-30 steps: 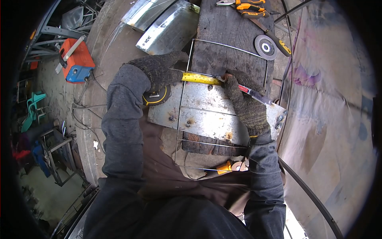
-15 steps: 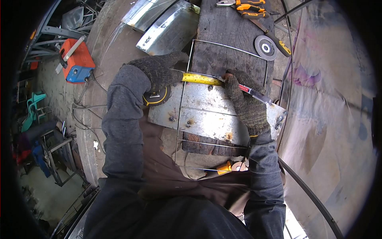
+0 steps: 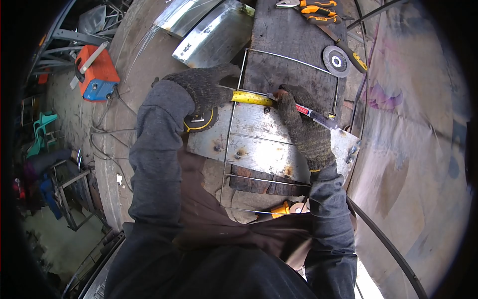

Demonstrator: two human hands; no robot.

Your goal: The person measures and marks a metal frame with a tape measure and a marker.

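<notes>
My left hand (image 3: 201,88), in a dark knit glove, is closed on a tape measure (image 3: 203,121) whose black and yellow case shows below the palm. Its yellow blade (image 3: 250,97) stretches right across a thin wire frame (image 3: 230,124) and along the far edge of a shiny sheet metal plate (image 3: 254,152). At the other end of the visible blade is my gloved right hand (image 3: 304,127), fingers closed around a marker (image 3: 314,116) with a clear cap end pointing right. The marker's tip is hidden at the fingertips. Rusty spots and small holes dot the plate.
Beneath the plate lies a dark wooden plank (image 3: 279,35). Farther up are a flap disc (image 3: 336,61), a yellow-handled tool (image 3: 354,60) and pliers (image 3: 316,5). Curved metal sheets (image 3: 214,37) rest at upper left. An orange-and-blue machine (image 3: 97,74) stands left; an orange grinder (image 3: 281,209) lies nearest me.
My right hand with the marker has shifted slightly left along the blade, so less yellow shows between the hands. The whole view has also moved a little.
</notes>
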